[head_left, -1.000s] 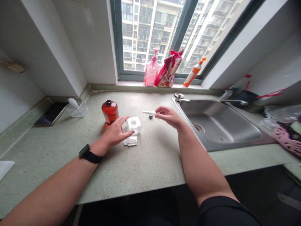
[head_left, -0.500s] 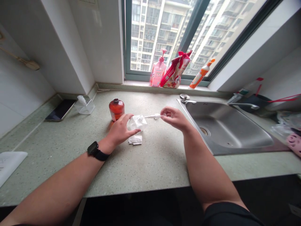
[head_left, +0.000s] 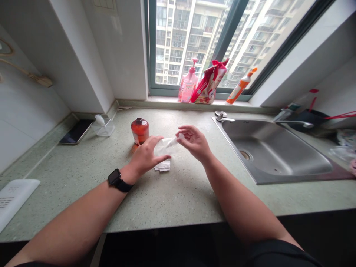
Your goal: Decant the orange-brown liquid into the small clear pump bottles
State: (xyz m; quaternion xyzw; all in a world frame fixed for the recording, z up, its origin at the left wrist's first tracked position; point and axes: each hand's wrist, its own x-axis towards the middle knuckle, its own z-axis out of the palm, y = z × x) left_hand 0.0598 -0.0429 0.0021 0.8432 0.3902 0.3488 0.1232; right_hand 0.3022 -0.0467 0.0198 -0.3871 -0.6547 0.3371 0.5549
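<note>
The person's left grip (head_left: 147,152) is curled about a clear square bottle (head_left: 167,147), thumb along the near side and fingers on the far side; the right grip (head_left: 193,142) pinches a slim white pump (head_left: 175,141) between thumb and fingertips, slanting down toward that bottle. Blur and the clear walls hide whether the tube has entered the mouth. To do this well, the left should probably hold the bottle firmly without squeezing it, while the right keeps the pump in line with the opening and eases it straight rather than forcing it. Just behind the left fingers stands an uncapped amber bottle (head_left: 140,132), the likeliest thing to be knocked by an elbowing knuckle. A folded white tissue (head_left: 162,167) lies just in front of the clear bottle on the surface (head_left: 178,196), near the thumb. Well apart to the left are a small clear container (head_left: 107,129) and a phone (head_left: 76,132); to the right, the steel sink (head_left: 283,148) leaves the right forearm unobstructed.
</note>
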